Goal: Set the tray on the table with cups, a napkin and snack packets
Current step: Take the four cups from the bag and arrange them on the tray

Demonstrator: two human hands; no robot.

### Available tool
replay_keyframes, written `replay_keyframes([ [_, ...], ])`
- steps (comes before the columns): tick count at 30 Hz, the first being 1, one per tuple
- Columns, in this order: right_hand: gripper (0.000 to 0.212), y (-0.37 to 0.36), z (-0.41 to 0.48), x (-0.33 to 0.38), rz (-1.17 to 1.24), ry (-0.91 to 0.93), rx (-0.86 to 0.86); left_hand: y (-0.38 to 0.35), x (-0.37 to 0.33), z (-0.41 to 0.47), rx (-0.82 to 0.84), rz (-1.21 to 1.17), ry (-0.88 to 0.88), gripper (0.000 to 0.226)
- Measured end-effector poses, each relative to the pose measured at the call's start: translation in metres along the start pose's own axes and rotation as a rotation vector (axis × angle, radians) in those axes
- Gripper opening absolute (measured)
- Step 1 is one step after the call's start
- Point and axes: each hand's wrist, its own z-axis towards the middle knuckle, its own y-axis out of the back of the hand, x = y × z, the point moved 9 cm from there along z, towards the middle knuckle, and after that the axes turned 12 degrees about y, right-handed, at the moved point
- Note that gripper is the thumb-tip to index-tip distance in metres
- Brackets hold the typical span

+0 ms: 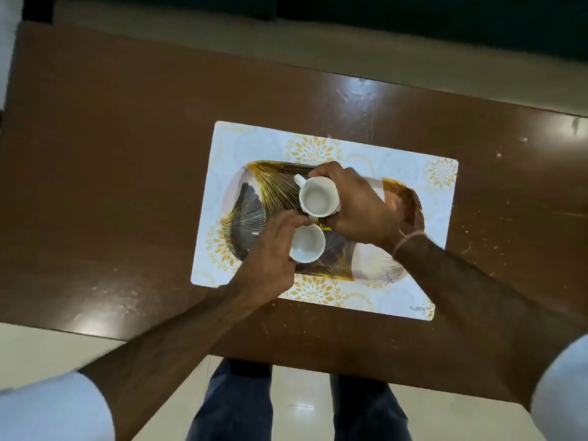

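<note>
Both hands, left hand [270, 246] and right hand [356, 205], each closed around a small white ceramic cup [307, 247] [318, 198], should lower them gently, apart, onto the gold-patterned oval tray [254, 198].

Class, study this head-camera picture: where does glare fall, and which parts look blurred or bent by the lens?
Head view: pale glare patches sit on the brown table, at its far side and near-left corner; the sleeves at the bottom corners are soft and smeared; the table's edges splay with the wide-angle lens; both white cups and the tray stay fairly sharp.
</note>
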Motion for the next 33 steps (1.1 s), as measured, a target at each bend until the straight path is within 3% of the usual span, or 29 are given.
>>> replay_keyframes([
  [10, 0.065, -0.023, 0.016, 0.002, -0.142, 0.108, 0.175, 0.004, 0.021, -0.003, -0.099, -0.078, 0.117, 0.069],
  [15, 0.084, -0.021, 0.012, 0.005, -0.128, 0.1, 0.226, 0.012, 0.02, -0.01, -0.159, -0.121, 0.158, 0.079],
  [19, 0.091, 0.0, -0.002, 0.0, -0.022, -0.003, 0.1, 0.037, 0.003, -0.01, -0.247, -0.097, 0.092, 0.072],
  [25, 0.073, 0.054, -0.035, -0.033, -0.032, -0.123, -0.094, 0.043, -0.055, 0.04, -0.273, -0.012, 0.038, 0.045],
  [33, 0.063, 0.164, -0.128, -0.113, -0.082, -0.297, -0.369, -0.059, -0.171, 0.122, -0.036, 0.109, -0.046, 0.049],
])
